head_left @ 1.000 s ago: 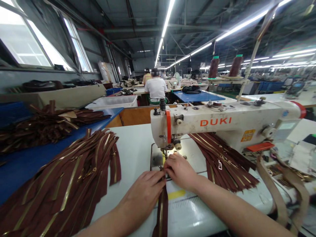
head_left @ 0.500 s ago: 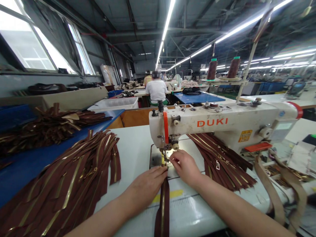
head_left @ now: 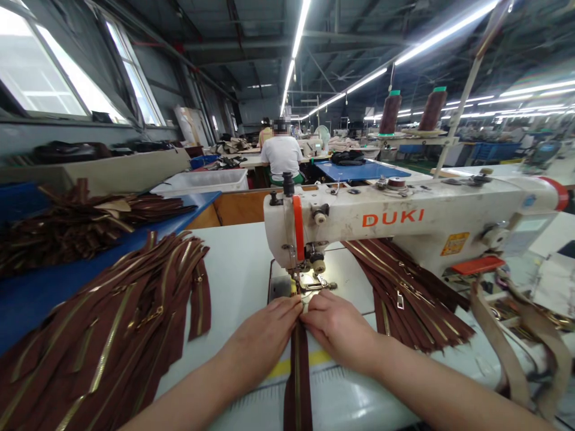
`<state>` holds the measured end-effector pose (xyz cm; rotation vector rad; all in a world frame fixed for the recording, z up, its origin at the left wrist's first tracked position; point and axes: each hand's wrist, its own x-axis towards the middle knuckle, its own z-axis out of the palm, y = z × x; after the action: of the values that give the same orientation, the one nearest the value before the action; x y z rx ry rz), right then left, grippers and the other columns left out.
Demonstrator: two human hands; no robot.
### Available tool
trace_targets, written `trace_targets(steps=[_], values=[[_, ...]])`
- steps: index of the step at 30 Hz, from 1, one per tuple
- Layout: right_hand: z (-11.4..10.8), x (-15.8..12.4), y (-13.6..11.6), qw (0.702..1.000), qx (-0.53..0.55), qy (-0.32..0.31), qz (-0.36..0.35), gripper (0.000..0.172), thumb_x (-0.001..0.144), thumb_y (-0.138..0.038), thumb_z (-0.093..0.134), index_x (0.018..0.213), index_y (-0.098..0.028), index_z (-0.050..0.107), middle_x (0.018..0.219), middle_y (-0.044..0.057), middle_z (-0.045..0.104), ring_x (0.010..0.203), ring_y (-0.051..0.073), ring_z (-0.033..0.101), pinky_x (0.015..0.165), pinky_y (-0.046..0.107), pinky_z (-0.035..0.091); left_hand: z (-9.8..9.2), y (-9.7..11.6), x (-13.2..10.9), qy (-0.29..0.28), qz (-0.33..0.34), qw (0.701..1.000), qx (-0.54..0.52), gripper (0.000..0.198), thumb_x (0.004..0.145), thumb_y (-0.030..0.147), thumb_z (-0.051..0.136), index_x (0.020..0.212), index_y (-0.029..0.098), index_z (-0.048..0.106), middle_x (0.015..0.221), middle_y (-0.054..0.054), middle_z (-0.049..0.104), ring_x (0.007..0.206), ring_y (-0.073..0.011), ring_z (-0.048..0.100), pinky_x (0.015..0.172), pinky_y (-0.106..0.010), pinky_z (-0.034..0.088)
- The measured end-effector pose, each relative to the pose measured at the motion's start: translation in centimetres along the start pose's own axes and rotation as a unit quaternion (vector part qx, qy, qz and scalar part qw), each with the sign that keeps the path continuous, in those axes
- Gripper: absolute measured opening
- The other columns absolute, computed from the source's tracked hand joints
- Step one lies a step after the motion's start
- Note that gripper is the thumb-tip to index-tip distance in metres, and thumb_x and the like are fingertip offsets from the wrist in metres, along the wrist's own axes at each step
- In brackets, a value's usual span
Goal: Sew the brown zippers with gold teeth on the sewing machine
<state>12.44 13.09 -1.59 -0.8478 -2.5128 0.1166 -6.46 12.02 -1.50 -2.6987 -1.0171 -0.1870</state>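
Lying on the blue worktop (head_left: 27,311) at the far left is a messy heap of brown zippers (head_left: 72,227). Closer in, a second pile of gold-toothed zippers (head_left: 108,329) hangs over the edge of the blue worktop and onto the white worktop (head_left: 224,269). It seems to sit there so the zippers are easy to reach. There is open white room between this pile and the left hand (head_left: 263,338).

In the middle, the left hand and the right hand (head_left: 339,329) come together on one brown zipper (head_left: 297,383). It runs down toward the near edge of the white worktop, and its top end goes up to the metal presser foot (head_left: 317,286) of the white sewing machine (head_left: 395,227). The fingers (head_left: 290,305) of both hands press on it side by side, touching or almost touching, perhaps to keep it straight. I cannot tell if they pinch it too.

To the right, more brown zippers (head_left: 404,293) lie under the machine's arm, close beside the right hand. Tan straps (head_left: 516,353) hang past the worktop's right edge.
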Motion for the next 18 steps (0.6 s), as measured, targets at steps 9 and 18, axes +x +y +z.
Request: trace_targets(steps=[9, 18], values=[[0.2, 0.0, 0.1, 0.999, -0.034, -0.006, 0.011, 0.016, 0.089, -0.016, 0.05, 0.084, -0.017, 0.065, 0.08, 0.004, 0.062, 0.081, 0.018, 0.051, 0.074, 0.029, 0.043, 1.2, -0.3, 0.1, 0.0, -0.014, 1.0, -0.01, 0.04, 0.087, 0.005, 0.035, 0.123, 0.005, 0.051, 0.128, -0.016, 0.055, 0.119, -0.0235, 0.051, 0.099, -0.039, 0.044], [0.6, 0.9, 0.8, 0.998, -0.065, -0.008, 0.023, 0.014, 0.089, -0.016, 0.051, 0.081, -0.017, 0.063, 0.079, 0.004, 0.06, 0.082, 0.019, 0.049, 0.076, 0.031, 0.043, 1.6, -0.9, 1.2, 0.022, -0.056, 0.996, -0.061, 0.036, 0.087, 0.003, 0.038, 0.119, 0.005, 0.052, 0.123, -0.018, 0.058, 0.115, -0.0231, 0.054, 0.098, -0.04, 0.046]])
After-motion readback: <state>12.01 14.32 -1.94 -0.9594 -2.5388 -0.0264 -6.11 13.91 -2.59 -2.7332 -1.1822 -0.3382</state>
